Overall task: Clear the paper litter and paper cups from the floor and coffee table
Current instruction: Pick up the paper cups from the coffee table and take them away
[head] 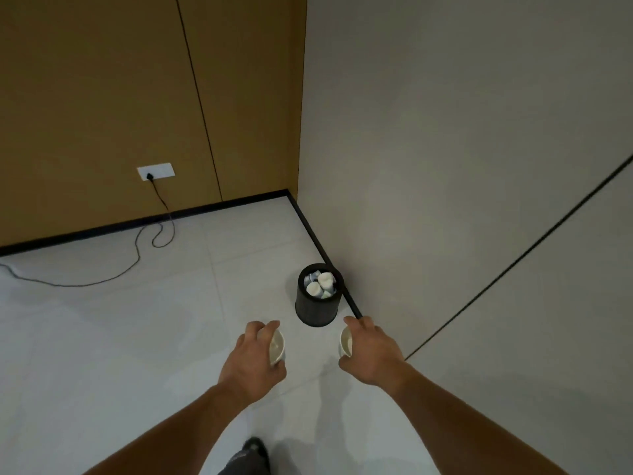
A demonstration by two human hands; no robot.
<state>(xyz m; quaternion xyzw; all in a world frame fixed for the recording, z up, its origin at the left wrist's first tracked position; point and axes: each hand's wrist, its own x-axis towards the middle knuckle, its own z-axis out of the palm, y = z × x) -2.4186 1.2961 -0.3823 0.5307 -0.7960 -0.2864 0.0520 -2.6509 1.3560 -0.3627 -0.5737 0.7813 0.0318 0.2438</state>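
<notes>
Open floor [120,337] left of hands; black bin [317,311] just ahead, wall [462,200] close right.

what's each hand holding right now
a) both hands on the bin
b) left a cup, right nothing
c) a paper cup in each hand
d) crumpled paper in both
c: the left hand grips a paper cup and the right hand grips another cup, both short of the black bin that already has cups in it.
</notes>
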